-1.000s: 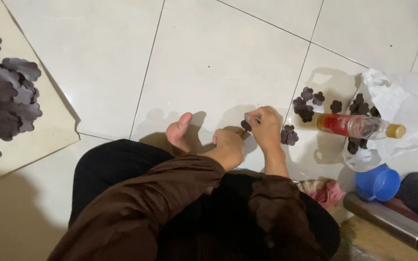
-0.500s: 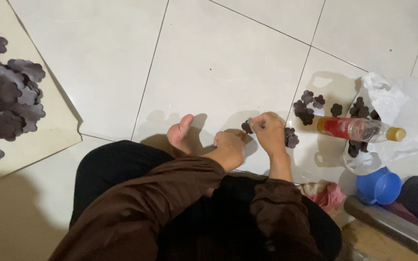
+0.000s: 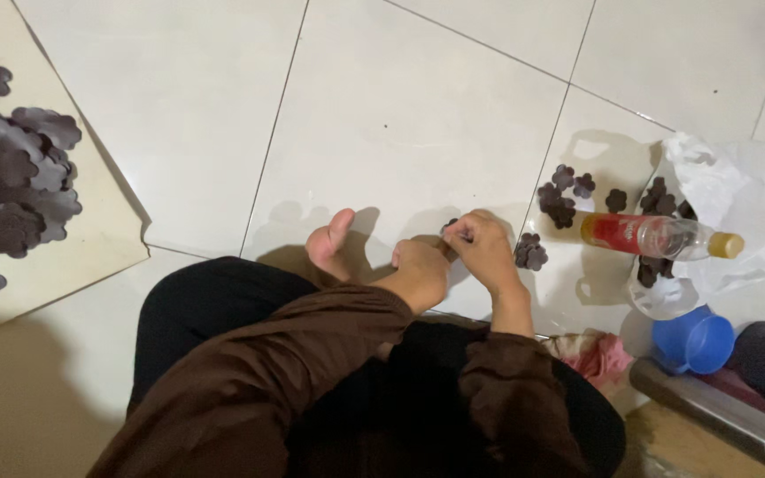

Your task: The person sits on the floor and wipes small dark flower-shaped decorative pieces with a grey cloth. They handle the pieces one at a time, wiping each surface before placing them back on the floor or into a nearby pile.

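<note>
Both my hands, left (image 3: 420, 270) and right (image 3: 482, 248), are pinching one small dark flower cutout (image 3: 451, 227) just above the floor tiles (image 3: 400, 115). Looks thin, floppy and featherlight, so I'd grip the petal edges gently.

1 plastic bottle (image 3: 657, 235), 1 blue cup (image 3: 692, 341), 1 white bag (image 3: 737, 204), 2 flower-cutout heaps (image 3: 11, 177).

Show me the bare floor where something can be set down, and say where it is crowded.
Free: the white tiles beyond the bare foot, between the dark flower pile on the board and the bottle. Crowded: right of the right hand, where flower cutouts, bottle, plastic bag and blue cup cluster.
</note>
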Tool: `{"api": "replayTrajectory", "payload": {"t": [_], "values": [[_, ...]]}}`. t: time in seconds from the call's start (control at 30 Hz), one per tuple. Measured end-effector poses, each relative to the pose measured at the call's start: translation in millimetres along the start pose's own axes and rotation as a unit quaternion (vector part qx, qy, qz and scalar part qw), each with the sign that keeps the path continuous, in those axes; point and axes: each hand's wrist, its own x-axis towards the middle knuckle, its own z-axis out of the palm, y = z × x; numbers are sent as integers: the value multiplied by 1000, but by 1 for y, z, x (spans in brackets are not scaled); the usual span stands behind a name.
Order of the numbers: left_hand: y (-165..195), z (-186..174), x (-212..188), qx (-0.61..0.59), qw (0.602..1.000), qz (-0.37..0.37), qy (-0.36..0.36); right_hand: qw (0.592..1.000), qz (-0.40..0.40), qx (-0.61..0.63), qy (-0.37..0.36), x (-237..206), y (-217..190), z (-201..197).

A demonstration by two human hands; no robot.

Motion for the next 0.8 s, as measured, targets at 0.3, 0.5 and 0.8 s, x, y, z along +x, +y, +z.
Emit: {"api": "replayTrajectory", "payload": {"t": [0.3, 0.5, 0.8], "values": [[1, 10, 12, 1, 1000, 1, 15, 1000, -7, -10, -13, 5, -10, -1], [2, 10, 12, -16, 1000, 12, 17, 999, -11, -25, 40, 5, -11, 5], [3, 16, 12, 8, 999, 16, 27, 999, 4, -24, 48, 8, -8, 8]]}}
